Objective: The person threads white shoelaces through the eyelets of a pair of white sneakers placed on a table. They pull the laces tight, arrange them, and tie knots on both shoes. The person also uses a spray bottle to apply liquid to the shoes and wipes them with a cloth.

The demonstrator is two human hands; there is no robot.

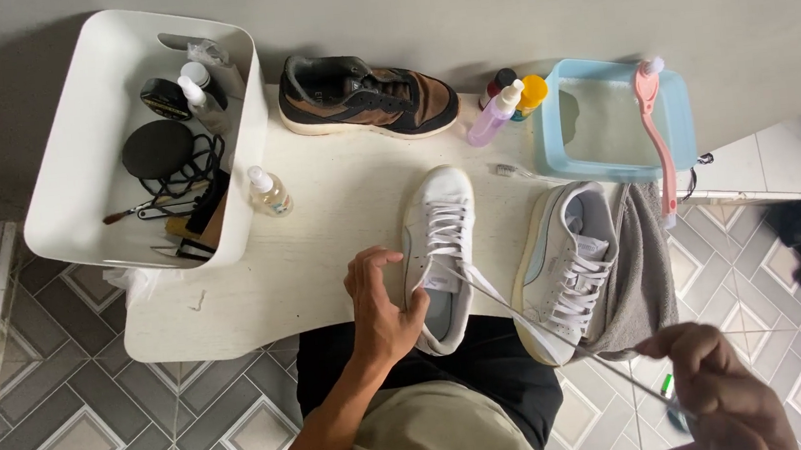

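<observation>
A white sneaker lies on the small white table, toe pointing away from me. My left hand grips its side near the collar. My right hand, low at the right, pinches the end of a white shoelace that runs taut from the sneaker's top eyelets. A second white sneaker lies tilted on a grey cloth just right of the first.
A brown and black sneaker sits at the table's back. A white bin of brushes and bottles stands at left, with a small spray bottle beside it. A blue basin carries a pink brush; bottles stand beside it.
</observation>
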